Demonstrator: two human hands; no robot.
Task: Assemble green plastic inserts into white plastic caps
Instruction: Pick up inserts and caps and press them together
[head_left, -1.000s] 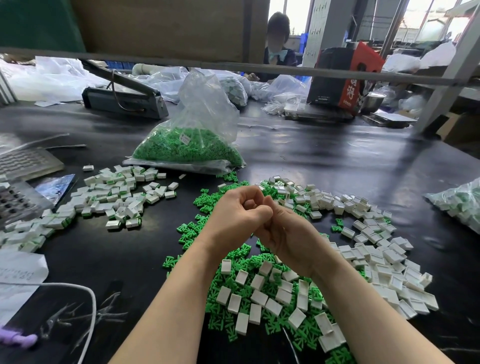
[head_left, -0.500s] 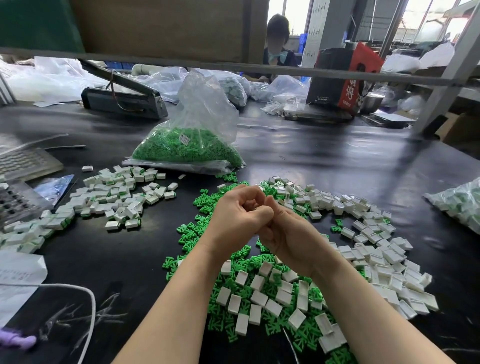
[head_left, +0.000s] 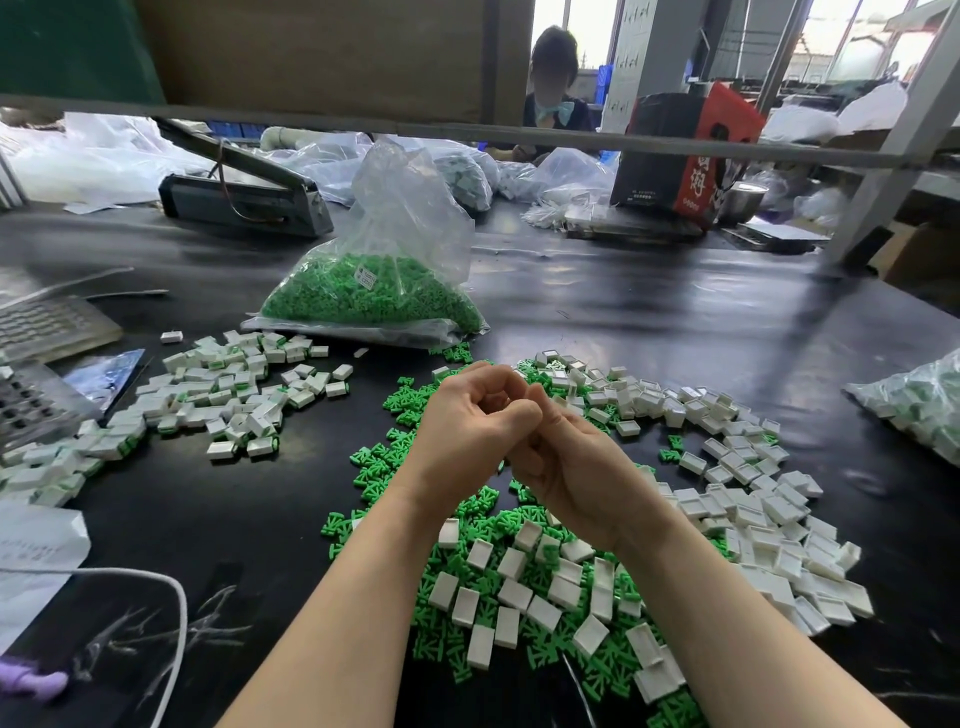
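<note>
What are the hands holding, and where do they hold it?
It cannot be told: the left hand and right hand curl together, hiding anything between them.

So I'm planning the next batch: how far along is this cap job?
Done: a pile of filled caps lies to the left. In hand: both hands are curled together mid-table; the part is hidden. Left: many loose green inserts, empty white caps, and a full bag of inserts.

Loose green inserts (head_left: 470, 525) lie heaped on the black table (head_left: 649, 322); open white caps (head_left: 737, 499) are scattered over and right of them; finished caps (head_left: 223, 400) are piled at left.
</note>
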